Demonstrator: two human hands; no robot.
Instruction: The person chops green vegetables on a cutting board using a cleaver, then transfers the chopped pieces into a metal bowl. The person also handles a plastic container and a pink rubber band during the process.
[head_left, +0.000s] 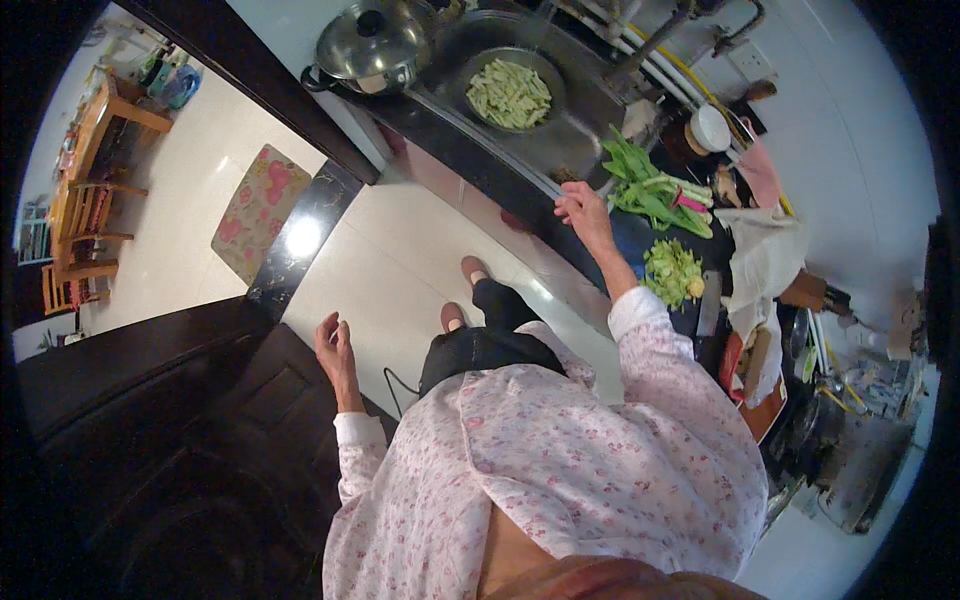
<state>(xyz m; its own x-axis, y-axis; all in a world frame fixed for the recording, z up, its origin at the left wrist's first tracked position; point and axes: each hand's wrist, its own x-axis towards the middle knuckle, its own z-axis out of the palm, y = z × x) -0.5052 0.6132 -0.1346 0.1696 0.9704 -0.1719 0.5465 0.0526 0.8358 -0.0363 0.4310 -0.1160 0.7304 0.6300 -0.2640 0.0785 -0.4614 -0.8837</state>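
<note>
My left hand (335, 351) hangs over the floor beside the dark door, with its fingers apart and nothing in it. At the front edge of the sink counter is my right hand (583, 210), its fingers loosely bent and holding nothing. Just right of it lies a bundle of leafy green vegetable (652, 184) with a pink band around its stalks. A heap of chopped greens (673, 274) rests on the counter nearer to me. Pale green cut pieces of vegetable (510, 94) fill a round metal bowl (553, 67) in the stainless steel sink (585, 112).
A lidded steel pot (371, 45) stands left of the sink. A cleaver (709, 304) lies beside the chopped greens, near a pale cloth (757, 255). The dark door (187, 450) is at my left. Beyond the doorway are a floral mat (259, 214) and a wooden table (97, 139) with chairs.
</note>
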